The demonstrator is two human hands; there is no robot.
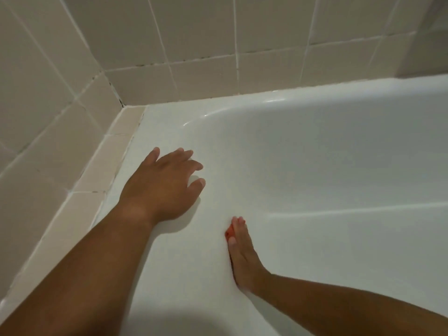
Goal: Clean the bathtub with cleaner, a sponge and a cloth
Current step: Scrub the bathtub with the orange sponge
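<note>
Ok so your right hand (242, 253) is flat against the near-left inside wall of the bathtub (315, 154). Fingers are straight and together, pinning what looks like the sponge (229, 232) to the enamel. Only a red-orange sliver pokes out by the fingertips, so can't say 100% it's the sponge. It's not gripped, just pressed under the fingers.

Your left hand (164, 183) lies palm down on the tub's wide left rim, fingers spread and relaxed, holding nothing. Prob bracing you. It sits just right of the tile ledge (97, 170), below the tiled wall (194, 32).

Handling, imo: the sponge should be light, soft and squishy, and it'll skate on that glossy surface, esp if wet w/ cleaner. Flat pressure is fine for scrubbing. If it starts sliding out, curl thumb + fingers round its long edges. The tub is rigid and slick, so go easy on the weight thru that left hand. Cleaner and cloth aren't in view.
</note>
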